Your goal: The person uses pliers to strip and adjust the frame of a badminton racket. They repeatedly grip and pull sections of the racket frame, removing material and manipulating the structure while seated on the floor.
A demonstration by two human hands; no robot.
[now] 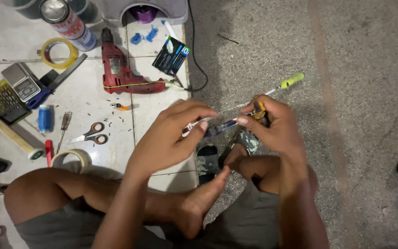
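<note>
Left hand (pixel 171 133) fingers pinched shut on a thin pale rod (pixel 236 108), right hand (pixel 272 124) fingers closed round its small metal fitting, above rough concrete floor (pixel 346 69), red plastic drill (pixel 118 71) on smooth tiles

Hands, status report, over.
Left hand and right hand both pinch a small blurred part between the fingers. Thin rod runs behind. Nothing blocking.

Thin green-handled rod (pixel 272 91) lies slanted, pinched midway.

Drill (pixel 118 71) lies behind scissors (pixel 90 133), left of the hands.
</note>
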